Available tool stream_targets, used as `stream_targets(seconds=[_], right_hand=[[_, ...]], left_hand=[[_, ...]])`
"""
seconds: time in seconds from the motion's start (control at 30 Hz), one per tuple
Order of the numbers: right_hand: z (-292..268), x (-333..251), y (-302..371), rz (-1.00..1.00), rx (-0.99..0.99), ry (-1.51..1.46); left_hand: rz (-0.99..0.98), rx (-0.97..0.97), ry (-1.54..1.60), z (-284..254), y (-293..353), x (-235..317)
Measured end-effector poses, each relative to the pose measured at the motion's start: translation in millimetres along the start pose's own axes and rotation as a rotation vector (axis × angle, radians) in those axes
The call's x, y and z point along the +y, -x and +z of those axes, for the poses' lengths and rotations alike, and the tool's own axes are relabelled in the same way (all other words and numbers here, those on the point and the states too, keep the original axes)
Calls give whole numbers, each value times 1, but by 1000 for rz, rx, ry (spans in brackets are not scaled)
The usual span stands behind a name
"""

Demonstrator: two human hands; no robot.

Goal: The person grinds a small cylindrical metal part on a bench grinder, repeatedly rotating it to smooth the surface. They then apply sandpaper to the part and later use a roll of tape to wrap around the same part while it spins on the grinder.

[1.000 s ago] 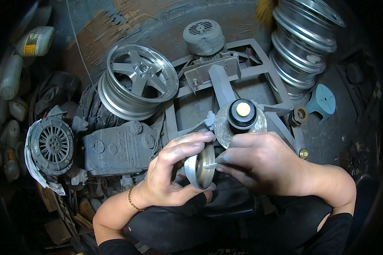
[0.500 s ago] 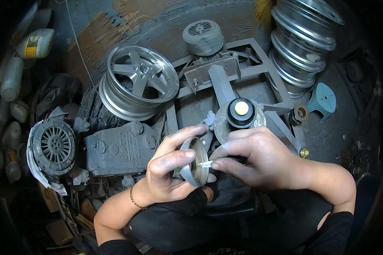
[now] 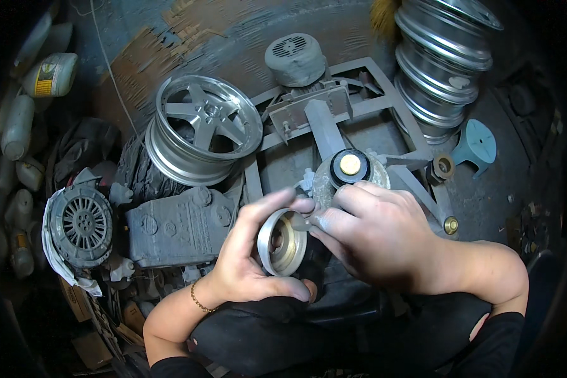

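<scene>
A shallow round metal cup (image 3: 266,247), silvery at the rim and brownish inside, is held by my left hand (image 3: 238,268). The thumb lies under it, and the fingers curve round its far side. Its hollow side is turned to the right. My right hand (image 3: 394,242) is closed in a pinch at the cup's upper right rim. A blurred sliver of the small pale strip (image 3: 302,224) shows at its fingertips; the rest is hidden. Just beyond my right hand stands a round machine head with a black collar and brass-coloured centre (image 3: 350,165).
A grey metal frame (image 3: 409,129) carries a motor (image 3: 294,60) ahead. A spoked wheel (image 3: 211,120) leans at left, above a dusty grey casing (image 3: 176,225). Stacked rims (image 3: 444,75) and a blue stool (image 3: 474,148) are at right. Bottles (image 3: 53,74) line the far left.
My left hand has turned the cup so more of its inside shows, and its thumb has dropped below it. My right hand has moved up to the rim; the strip is now mostly hidden.
</scene>
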State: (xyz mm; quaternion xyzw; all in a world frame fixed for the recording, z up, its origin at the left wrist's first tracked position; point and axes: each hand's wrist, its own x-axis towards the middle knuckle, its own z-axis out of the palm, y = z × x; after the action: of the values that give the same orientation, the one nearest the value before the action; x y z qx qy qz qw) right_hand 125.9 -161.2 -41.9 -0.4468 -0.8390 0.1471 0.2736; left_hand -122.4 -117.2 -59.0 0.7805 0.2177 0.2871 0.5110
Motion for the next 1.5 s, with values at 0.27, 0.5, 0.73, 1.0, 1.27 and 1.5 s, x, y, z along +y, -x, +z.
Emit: stream_targets(seconds=[0.27,0.5,0.73,1.0,1.27,1.5], right_hand=[[8,0,0,-60,68,96],[10,7,-2,-65,24,-142],[5,5,-2,-10,-118,-281],[17,10,0,-79,-101,-541],[10,9,-8,74,-110,-654],[10,14,-6,197,-30,-534]], left_hand=[[-33,49,61,2,0,-2],[135,65,-19,5,-2,-7],[231,48,-105,7,-4,-9],[362,32,-206,8,-6,-9],[361,88,-246,4,-9,-9],[224,31,-175,3,-5,-9]])
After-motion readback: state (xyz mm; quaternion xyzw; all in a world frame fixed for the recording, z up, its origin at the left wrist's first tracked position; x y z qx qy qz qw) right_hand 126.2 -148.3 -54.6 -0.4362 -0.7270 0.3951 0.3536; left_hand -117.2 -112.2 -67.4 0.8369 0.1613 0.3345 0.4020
